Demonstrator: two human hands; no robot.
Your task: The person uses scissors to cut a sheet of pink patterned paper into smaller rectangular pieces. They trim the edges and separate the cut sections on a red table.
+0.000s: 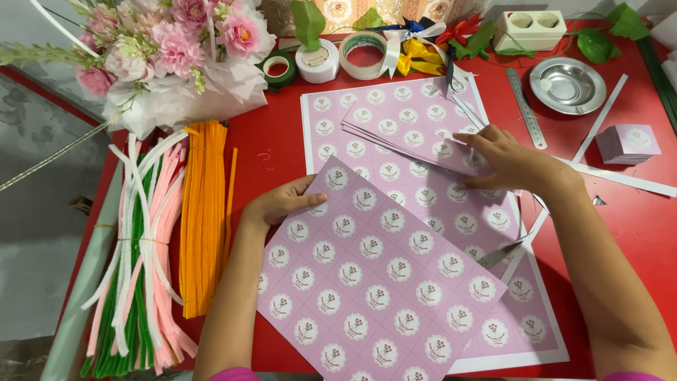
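Leftmost, bundles of pipe cleaners: green, white and pink ones (137,261), then an orange bundle (204,219), all lying on the red table (271,152). Above them, a pink flower bouquet (169,53) in white wrapping. Next, the left hand (278,203), thumb on top and fingers hidden underneath, clamped on the upper left edge of a tilted pink sticker sheet (374,282) printed with round white labels. Beneath it, a larger pink sheet (324,113) flat on the table. Further right, the right hand (504,164), fingers spread and pressed flat on a stack of cut sticker strips (402,130). Behind, tape rolls (338,56) and coloured ribbons (423,46). Rightward, a steel ruler (525,106), a round metal dish (568,85), and a small pile of cut pink squares (627,143) near the table's right edge.
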